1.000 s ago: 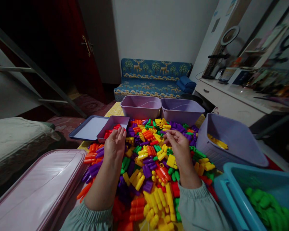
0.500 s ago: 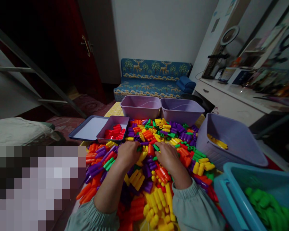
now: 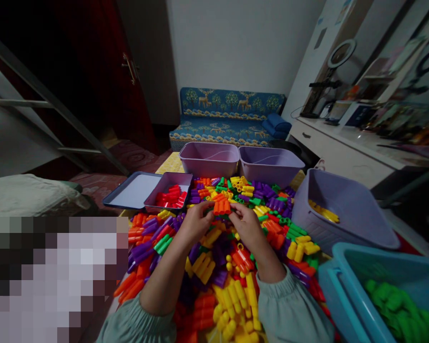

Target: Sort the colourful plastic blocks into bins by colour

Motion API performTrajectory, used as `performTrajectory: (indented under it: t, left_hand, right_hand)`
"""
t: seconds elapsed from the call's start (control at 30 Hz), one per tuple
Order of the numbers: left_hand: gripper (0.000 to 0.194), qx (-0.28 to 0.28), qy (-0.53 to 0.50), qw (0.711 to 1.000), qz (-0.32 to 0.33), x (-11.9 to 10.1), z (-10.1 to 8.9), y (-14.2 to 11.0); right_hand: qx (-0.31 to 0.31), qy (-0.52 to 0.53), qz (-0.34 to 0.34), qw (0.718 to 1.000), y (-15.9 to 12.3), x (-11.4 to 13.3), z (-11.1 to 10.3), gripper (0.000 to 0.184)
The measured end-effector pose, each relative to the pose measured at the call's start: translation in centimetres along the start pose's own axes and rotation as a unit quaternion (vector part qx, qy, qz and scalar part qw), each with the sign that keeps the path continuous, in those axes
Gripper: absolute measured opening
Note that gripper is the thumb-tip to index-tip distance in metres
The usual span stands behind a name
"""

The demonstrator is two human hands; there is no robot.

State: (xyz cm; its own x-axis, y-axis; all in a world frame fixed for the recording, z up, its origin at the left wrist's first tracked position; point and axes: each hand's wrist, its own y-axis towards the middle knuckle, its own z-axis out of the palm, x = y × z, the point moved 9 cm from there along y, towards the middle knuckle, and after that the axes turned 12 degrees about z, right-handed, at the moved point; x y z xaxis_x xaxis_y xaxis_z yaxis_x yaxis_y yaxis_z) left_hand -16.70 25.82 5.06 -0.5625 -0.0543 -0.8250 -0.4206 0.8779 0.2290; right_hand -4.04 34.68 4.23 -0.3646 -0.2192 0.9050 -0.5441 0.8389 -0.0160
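A heap of plastic tube blocks [image 3: 232, 267] in yellow, orange, purple, green and red covers the table. My left hand [image 3: 196, 223] and my right hand [image 3: 248, 226] meet above its middle. Both pinch a small bundle of orange blocks [image 3: 222, 207] held between their fingertips, lifted a little off the pile. A small purple tray [image 3: 168, 182] holding red blocks [image 3: 171, 196] stands just beyond my left hand.
Two purple bins [image 3: 209, 159] [image 3: 270, 164] stand at the back. A tilted purple bin [image 3: 343, 209] on the right holds yellow blocks, and a blue bin [image 3: 346, 271] holds green ones. A flat blue lid [image 3: 132, 190] lies left of the small tray.
Both hands came down into the middle of the pile, then rose together with a bundle of orange blocks between them. More red blocks show in the small tray.
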Motion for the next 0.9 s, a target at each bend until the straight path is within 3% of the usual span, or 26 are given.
performTrajectory:
  t: [0.13,0.23,0.43,0.6,0.77,0.9]
  left_hand:
    - [0.035,-0.031,-0.204,0.978,-0.043,1.0,0.9,0.1]
    - [0.034,-0.038,-0.255,0.963,-0.073,1.6,1.5,-0.1]
    - [0.039,-0.011,-0.158,0.984,-0.078,1.6,1.4,-0.7]
    - [0.034,-0.050,-0.095,0.994,-0.019,1.4,0.0,-0.3]
    - [0.037,-0.075,-0.116,0.990,0.005,1.7,-0.4,0.1]
    - [0.041,-0.074,-0.131,0.989,-0.001,1.8,-0.2,0.1]
  right_hand:
    - [0.032,0.083,-0.015,0.996,-0.1,0.4,0.3,0.027]
    - [0.030,0.081,0.000,0.996,-0.2,0.2,0.3,0.027]
    - [0.012,0.027,0.065,0.997,-0.5,-0.9,-0.1,0.051]
    - [-0.027,0.165,0.056,0.984,-0.4,-0.5,-1.4,0.047]
    - [-0.071,0.400,0.051,0.912,-0.7,0.5,-3.6,0.039]
    - [-0.241,0.512,-0.074,0.821,-3.9,3.1,-9.7,0.021]
